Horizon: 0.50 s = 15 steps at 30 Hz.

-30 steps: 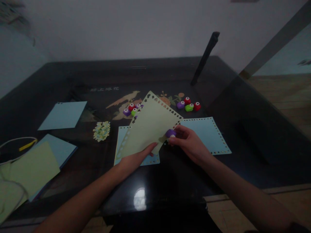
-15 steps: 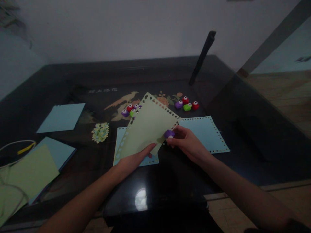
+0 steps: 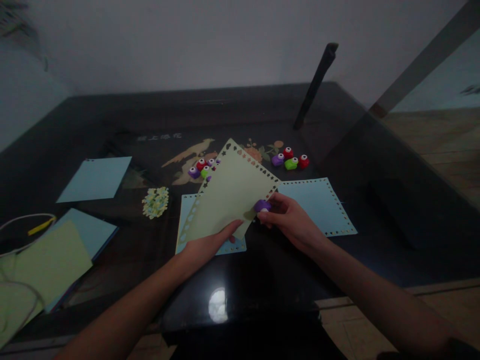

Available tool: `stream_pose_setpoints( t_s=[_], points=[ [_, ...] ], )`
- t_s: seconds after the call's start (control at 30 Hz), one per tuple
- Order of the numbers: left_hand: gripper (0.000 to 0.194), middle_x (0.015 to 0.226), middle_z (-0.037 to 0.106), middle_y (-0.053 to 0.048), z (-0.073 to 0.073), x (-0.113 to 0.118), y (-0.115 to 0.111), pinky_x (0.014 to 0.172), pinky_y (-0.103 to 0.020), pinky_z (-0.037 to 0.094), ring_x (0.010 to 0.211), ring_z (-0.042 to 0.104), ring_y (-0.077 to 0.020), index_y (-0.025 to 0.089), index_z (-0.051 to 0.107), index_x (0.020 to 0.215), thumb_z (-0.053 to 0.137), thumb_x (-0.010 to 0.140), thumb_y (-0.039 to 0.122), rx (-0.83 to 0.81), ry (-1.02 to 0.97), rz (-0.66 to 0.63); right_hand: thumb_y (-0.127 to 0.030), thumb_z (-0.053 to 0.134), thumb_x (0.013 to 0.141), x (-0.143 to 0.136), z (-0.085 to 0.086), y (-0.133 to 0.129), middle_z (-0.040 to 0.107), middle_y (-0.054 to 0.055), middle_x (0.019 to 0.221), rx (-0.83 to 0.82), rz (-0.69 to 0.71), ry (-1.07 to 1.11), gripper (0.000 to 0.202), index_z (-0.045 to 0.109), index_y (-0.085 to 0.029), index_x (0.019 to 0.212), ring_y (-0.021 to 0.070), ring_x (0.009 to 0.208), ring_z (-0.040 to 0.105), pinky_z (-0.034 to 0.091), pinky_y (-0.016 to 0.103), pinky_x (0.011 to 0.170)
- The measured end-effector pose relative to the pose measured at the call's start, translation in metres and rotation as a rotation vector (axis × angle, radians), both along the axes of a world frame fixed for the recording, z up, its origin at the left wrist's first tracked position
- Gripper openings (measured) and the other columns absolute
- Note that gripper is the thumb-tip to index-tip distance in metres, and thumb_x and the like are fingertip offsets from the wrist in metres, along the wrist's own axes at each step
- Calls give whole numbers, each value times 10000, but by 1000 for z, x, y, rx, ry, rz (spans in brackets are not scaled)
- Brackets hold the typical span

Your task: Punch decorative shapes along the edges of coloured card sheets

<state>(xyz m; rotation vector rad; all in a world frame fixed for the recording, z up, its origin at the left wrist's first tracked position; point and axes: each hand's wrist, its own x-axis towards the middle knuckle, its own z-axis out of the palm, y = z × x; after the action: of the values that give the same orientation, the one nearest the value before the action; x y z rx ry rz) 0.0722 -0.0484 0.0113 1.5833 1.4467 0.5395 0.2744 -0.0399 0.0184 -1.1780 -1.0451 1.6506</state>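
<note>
A pale green sheet (image 3: 228, 195) with shapes punched along its edges is tilted above the table, and my left hand (image 3: 213, 242) grips its lower corner, thumb on top. My right hand (image 3: 287, 217) pinches a purple punch (image 3: 262, 205) at the sheet's right edge. Beneath the green sheet lies a blue sheet (image 3: 184, 212), partly covered. Behind my right hand is another blue sheet (image 3: 313, 202) with punched borders. Several coloured punches (image 3: 291, 163) stand beyond it, and more punches (image 3: 201, 164) sit behind the green sheet's left edge.
Paper cut-outs (image 3: 155, 203) lie heaped left of centre. Farther left are a blue sheet (image 3: 97, 179), stacked green and blue paper (image 3: 56, 257) and a cable with a yellow part (image 3: 40, 226). A dark upright bar (image 3: 317, 85) rises at the back right.
The view has shifted slightly. Both hands keep the same hold on the sheet and the purple punch, with hardly any movement between them.
</note>
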Motion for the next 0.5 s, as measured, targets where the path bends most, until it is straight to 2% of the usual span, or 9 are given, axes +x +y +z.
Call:
stream_pose_setpoints(
  t_s=[0.2,0.4,0.5],
  points=[
    [420,667,696,-38,3,2,0,1010,-390,377,810,635,-226,236,590,480,522,795,505,20,91,-31,-287,776,613,0,0,0,580,-9,729,-9,5,23,299,575,-203,818,96,569,453,345,251,501],
    [398,730,706,-8,13,2,-3,1013,-351,376,881,629,-212,250,653,597,464,814,525,17,181,-79,-306,784,604,-1,1,-1,567,-20,731,-32,-2,23,314,583,-202,823,67,504,382,286,236,439],
    [434,740,704,-12,12,2,-2,1024,-359,361,891,625,-217,243,621,532,461,811,533,2,194,-69,-298,782,608,-1,1,-1,561,-19,727,-37,-6,33,299,583,-200,808,65,501,372,277,235,432]
  ],
)
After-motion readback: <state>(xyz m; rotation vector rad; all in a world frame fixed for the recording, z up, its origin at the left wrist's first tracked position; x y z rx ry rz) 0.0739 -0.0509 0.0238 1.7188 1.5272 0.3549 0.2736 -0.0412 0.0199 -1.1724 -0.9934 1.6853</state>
